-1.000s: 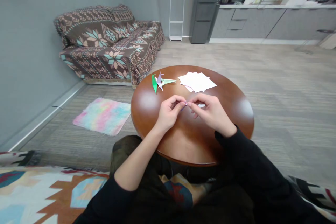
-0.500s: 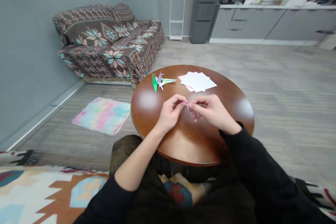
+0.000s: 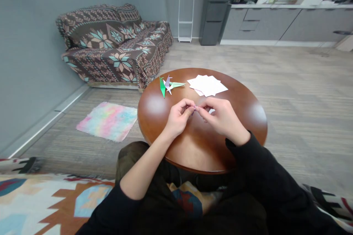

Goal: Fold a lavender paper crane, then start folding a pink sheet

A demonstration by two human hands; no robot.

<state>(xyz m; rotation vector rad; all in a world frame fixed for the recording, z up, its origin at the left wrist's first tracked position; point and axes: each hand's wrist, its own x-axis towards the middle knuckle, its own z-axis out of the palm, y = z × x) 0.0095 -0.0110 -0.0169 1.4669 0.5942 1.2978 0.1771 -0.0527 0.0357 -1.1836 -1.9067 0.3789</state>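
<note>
Between my fingertips is a small piece of purple folded paper (image 3: 195, 108), mostly covered by the fingers. My left hand (image 3: 180, 115) pinches it from the left with thumb and forefinger. From the other side, my right hand (image 3: 217, 114) grips it with thumb and forefinger, the two hands almost touching. Both are held over the round brown table (image 3: 157, 128). Beyond my left hand lie a green paper crane (image 3: 162, 87), a purple paper crane (image 3: 167, 83) and a pale green paper crane (image 3: 177, 85). White square sheets of paper (image 3: 208, 85) lie fanned out behind my right hand.
A pastel fluffy rug (image 3: 107, 121) is on the floor left of the table. Behind it stands a sofa (image 3: 110, 44) under a patterned cover. Grey kitchen cabinets (image 3: 270, 25) and a dark fridge (image 3: 213, 11) line the far wall.
My right hand has turned and shifted slightly, its lower fingers now more curled in. Less of the purple paper shows between the fingertips. The cranes and sheets have stayed put.
</note>
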